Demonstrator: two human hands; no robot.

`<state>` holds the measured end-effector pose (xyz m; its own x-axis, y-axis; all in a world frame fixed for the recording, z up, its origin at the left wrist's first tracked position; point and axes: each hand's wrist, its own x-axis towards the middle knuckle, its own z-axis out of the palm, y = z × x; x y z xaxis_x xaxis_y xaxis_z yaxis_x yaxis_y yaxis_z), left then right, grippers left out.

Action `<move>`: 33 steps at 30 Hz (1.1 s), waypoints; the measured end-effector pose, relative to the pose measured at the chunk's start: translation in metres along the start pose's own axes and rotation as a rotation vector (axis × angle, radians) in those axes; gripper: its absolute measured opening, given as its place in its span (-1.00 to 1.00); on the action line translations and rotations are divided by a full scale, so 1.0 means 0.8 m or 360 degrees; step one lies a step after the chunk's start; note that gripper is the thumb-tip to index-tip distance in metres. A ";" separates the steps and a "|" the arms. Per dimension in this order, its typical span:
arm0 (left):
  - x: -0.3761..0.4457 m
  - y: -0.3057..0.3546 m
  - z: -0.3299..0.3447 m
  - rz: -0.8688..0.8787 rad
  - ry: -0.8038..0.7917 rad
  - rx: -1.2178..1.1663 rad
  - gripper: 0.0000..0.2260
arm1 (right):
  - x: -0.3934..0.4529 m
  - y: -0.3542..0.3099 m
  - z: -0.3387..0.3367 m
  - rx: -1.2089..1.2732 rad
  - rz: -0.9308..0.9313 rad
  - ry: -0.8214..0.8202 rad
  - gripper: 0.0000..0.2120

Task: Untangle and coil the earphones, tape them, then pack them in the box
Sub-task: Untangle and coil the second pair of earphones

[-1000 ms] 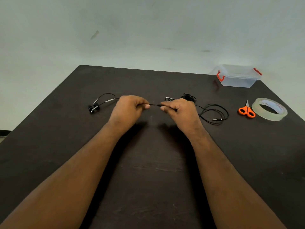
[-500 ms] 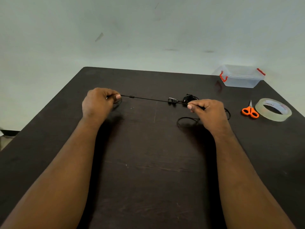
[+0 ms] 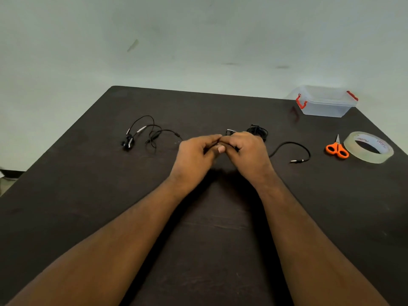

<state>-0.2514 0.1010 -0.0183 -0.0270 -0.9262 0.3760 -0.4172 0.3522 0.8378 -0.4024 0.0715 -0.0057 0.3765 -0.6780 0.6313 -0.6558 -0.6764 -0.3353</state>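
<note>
Black earphones point(image 3: 152, 134) lie across the dark table, their earbuds at the left and the jack end point(image 3: 297, 160) curving out at the right. A tangled bunch of cable point(image 3: 257, 130) sits just behind my right hand. My left hand point(image 3: 196, 154) and my right hand point(image 3: 245, 151) meet at the table's middle, both pinching the cable between thumb and fingers. The clear box point(image 3: 326, 103) with red clips stands at the far right corner. A roll of clear tape point(image 3: 372, 146) lies at the right.
Orange-handled scissors point(image 3: 337, 149) lie just left of the tape roll. The dark table point(image 3: 88, 206) ends at a pale wall behind; its left edge slants down to the floor.
My hands, spread wide with the cable taut half a second ago, have come back together at the middle. The earbud end now lies loose at the left, the jack end at the right.
</note>
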 end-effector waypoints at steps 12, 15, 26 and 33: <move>0.048 -0.063 -0.122 -0.0269 0.0671 0.0371 -0.91 | -0.016 0.059 -0.039 0.0003 0.0338 0.0067 -0.89; 0.048 -0.075 -0.140 -0.0308 0.0818 0.0444 -0.91 | -0.020 0.067 -0.046 -0.0022 0.0398 0.0093 -0.89; 0.036 -0.034 -0.081 -0.0041 0.0507 0.0848 -0.51 | -0.008 0.032 -0.018 -0.0015 0.0208 0.0034 -0.92; 0.008 -0.010 -0.003 -0.0131 -0.0047 -0.0152 -0.83 | -0.001 0.004 0.000 0.0031 0.0000 -0.0088 -0.87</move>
<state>-0.2456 0.0929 -0.0217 -0.0235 -0.9556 0.2936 -0.3305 0.2846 0.8999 -0.4050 0.0696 -0.0073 0.4123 -0.6924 0.5921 -0.6429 -0.6816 -0.3493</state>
